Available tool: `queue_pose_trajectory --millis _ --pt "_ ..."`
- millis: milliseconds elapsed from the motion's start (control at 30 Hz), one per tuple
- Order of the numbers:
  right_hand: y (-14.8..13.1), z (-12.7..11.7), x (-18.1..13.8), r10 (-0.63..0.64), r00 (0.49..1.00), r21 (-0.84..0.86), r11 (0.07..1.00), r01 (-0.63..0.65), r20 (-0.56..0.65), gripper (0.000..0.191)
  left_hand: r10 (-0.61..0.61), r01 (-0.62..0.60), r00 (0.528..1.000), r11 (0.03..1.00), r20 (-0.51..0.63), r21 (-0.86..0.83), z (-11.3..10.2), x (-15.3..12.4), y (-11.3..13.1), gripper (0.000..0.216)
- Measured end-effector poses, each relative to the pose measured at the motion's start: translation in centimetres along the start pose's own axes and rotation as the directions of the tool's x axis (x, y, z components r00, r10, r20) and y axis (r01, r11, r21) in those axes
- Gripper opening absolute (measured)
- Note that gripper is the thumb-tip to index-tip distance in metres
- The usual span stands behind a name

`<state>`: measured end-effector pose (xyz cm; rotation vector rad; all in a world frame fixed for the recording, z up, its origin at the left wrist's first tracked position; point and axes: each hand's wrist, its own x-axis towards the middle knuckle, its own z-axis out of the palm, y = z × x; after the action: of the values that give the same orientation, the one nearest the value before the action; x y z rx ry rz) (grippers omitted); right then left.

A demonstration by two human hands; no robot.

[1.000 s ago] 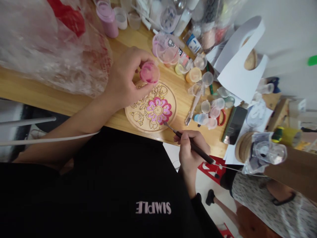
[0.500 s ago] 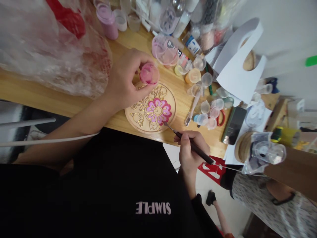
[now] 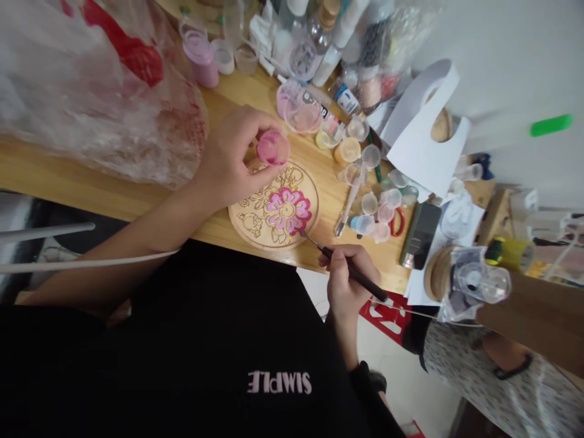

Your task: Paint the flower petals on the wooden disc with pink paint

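Between the thumb and fingers of my left hand [image 3: 237, 161] is a small clear cup [image 3: 274, 148] with pink paint-like stuff inside, held above the far edge of a round wooden plaque [image 3: 241, 234]. Gold outlines cover the plaque, and its large flower [image 3: 288, 210] is coloured pale and deep pink. My right hand [image 3: 349, 274] grips a dark-handled tool [image 3: 360, 280] with a thin metal shaft. Its tip meets the lower right petal of the flower, or hovers just over it; I cannot tell which.
Several small cups [image 3: 349, 149] and a phone [image 3: 420, 234] lie to the right, with red-handled scissors [image 3: 398, 222]. Bottles [image 3: 314, 42] and a pink jar [image 3: 201, 59] line the back. A plastic bag [image 3: 150, 128] fills the left. Another person [image 3: 483, 365] is at lower right.
The view has shifted slightly, so the tabletop things sit a little lower and further left. Both hands keep their holds, and the tool's tip stays at the flower's lower right edge.
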<state>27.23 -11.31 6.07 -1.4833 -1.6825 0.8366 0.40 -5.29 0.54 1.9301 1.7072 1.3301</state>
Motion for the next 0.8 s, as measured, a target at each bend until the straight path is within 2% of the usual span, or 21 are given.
queue_pose_trajectory --millis 167,300,367,433,467,567,667,800 --pt "-0.3 0.0 0.2 0.044 0.998 0.007 0.999 -0.044 -0.047 0.021 0.021 -0.023 0.998 0.999 -0.053 -0.031 0.2 0.0 0.1 0.029" --pt "-0.3 0.8 1.1 0.185 0.976 0.233 0.96 -0.154 -0.116 0.023 -0.11 0.101 0.993 0.979 -0.046 -0.178 0.4 0.1 0.5 0.028" --pt "-0.1 1.2 1.7 0.31 0.943 0.395 0.887 -0.239 -0.126 0.022 -0.154 0.142 0.988 0.961 -0.032 -0.237 0.5 0.1 0.7 0.027" --pt "0.3 1.4 2.2 0.445 0.89 0.538 0.776 -0.328 -0.101 0.022 -0.179 0.167 0.984 0.947 -0.018 -0.274 0.5 0.1 0.8 0.028" --pt "0.5 1.6 2.4 0.471 0.876 0.577 0.745 -0.335 -0.1 0.024 -0.195 0.184 0.981 0.94 -0.01 -0.288 0.5 0.1 0.9 0.028" --pt "1.3 1.8 2.7 0.499 0.861 0.662 0.678 -0.32 -0.096 0.028 -0.25 0.242 0.968 0.913 0.019 -0.329 0.4 0.2 1.1 0.03" --pt "1.7 1.9 2.9 0.522 0.852 0.735 0.593 -0.328 -0.042 0.029 -0.362 0.346 0.932 0.853 0.035 -0.39 0.5 0.5 1.3 0.032" --pt "1.5 1.7 3.1 0.528 0.846 0.812 0.46 -0.36 0.076 0.027 -0.387 0.358 0.922 0.836 0.015 -0.415 0.9 0.9 0.7 0.032"
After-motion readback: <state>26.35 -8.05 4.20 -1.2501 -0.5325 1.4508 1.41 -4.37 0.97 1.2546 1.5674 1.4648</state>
